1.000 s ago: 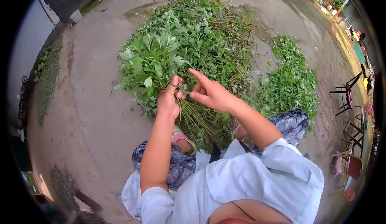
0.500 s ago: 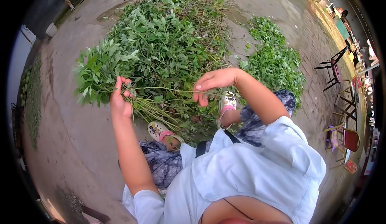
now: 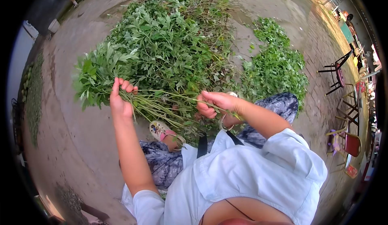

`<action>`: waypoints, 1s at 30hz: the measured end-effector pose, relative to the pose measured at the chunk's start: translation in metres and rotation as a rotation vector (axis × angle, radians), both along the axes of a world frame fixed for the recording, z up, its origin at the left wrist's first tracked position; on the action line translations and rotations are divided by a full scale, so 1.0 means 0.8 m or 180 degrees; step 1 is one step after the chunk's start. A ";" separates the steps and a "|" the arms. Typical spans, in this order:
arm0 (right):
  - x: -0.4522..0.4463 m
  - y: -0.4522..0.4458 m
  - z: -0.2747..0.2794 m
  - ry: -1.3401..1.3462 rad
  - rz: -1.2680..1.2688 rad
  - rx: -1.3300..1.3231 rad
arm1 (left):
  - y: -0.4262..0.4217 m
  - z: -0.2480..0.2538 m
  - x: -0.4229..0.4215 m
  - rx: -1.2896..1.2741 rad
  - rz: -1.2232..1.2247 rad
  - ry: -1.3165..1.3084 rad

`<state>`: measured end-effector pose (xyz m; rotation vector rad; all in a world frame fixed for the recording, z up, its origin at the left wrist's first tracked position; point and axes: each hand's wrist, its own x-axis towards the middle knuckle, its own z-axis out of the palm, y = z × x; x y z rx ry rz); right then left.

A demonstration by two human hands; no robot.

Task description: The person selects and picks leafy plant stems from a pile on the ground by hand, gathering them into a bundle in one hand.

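Observation:
My left hand [image 3: 122, 99] is closed around a bunch of leafy green stems [image 3: 155, 108]. The leafy ends spread out to the left, and the bare stalks point right toward my body. My right hand [image 3: 217, 104] is closed on one long stem [image 3: 184, 97] that runs across from the bunch; its end sticks out past the hand. Just beyond both hands lies a large heap of cut leafy plants [image 3: 165, 39], greener at left and more twiggy and brownish at right.
A smaller pile of loose green leaves [image 3: 275, 63] lies to the right on the concrete ground [image 3: 81, 132]. Several chairs [image 3: 337, 69] stand at the far right. A white bucket [image 3: 53, 25] is at the far left. My clog [image 3: 161, 130] is under the stalks.
My right hand has closed from loosely bent fingers onto the long stem and dipped slightly. My left hand keeps its hold on the bunch, nearly in place.

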<state>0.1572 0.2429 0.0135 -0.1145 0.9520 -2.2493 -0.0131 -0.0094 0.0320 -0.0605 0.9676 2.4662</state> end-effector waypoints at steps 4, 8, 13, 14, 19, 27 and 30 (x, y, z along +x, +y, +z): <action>0.001 -0.008 -0.003 0.0122 -0.0200 0.0978 | -0.011 -0.004 -0.006 0.0247 -0.0008 -0.0022; 0.011 0.020 -0.030 -0.0177 -0.1782 0.2049 | -0.040 0.003 -0.016 0.0359 0.0038 0.0032; 0.055 0.162 -0.042 0.1483 -0.0609 0.8054 | -0.052 0.022 -0.002 -0.0057 0.0289 0.0029; 0.070 0.171 -0.041 0.1508 0.0087 0.9288 | -0.049 0.025 0.002 -0.0053 0.0309 0.0033; 0.000 0.099 -0.025 0.1526 -0.1302 0.5483 | -0.039 0.033 0.013 -0.0964 -0.0015 0.0185; -0.169 -0.087 -0.063 0.1772 -0.2466 0.4146 | -0.036 0.031 0.004 -0.0947 -0.0122 0.0038; -0.200 -0.090 -0.069 0.1219 -0.2259 0.4840 | -0.048 0.030 0.001 -0.0913 -0.0070 0.0028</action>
